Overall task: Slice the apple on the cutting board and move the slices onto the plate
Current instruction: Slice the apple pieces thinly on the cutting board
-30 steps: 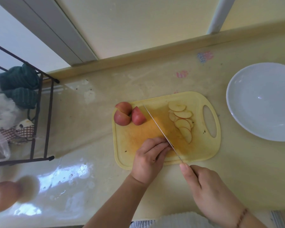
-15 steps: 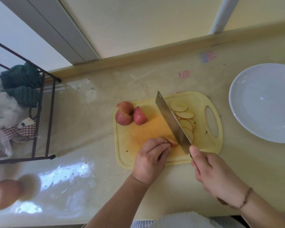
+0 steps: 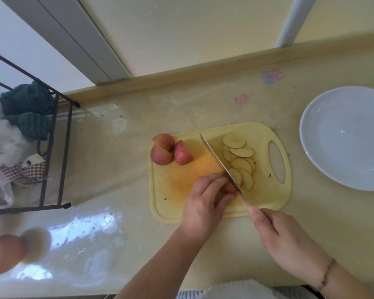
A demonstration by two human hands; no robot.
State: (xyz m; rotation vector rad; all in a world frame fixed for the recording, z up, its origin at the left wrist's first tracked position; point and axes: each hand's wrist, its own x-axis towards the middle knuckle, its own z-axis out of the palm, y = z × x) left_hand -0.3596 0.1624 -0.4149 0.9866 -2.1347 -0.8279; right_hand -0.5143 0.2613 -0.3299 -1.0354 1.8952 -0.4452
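Red-skinned apple wedges (image 3: 171,151), three of them uncut, are waiting at the far left corner of the pale yellow plastic cutting board (image 3: 266,197), parked clear of the blade's path. Nearer the middle, the left hand (image 3: 205,201) is curling its fingers over a piece I cannot see, probably the wedge being sliced, knuckles touching the blade as a guide. The long steel knife (image 3: 219,164) is standing edge-down along those knuckles, its handle hidden inside the right hand (image 3: 283,236), which is gripping it firmly. Thin pale apple slices (image 3: 239,161) are fanning out just right of the blade. The white round ceramic plate (image 3: 324,169) is sitting well apart, not yet holding any slices.
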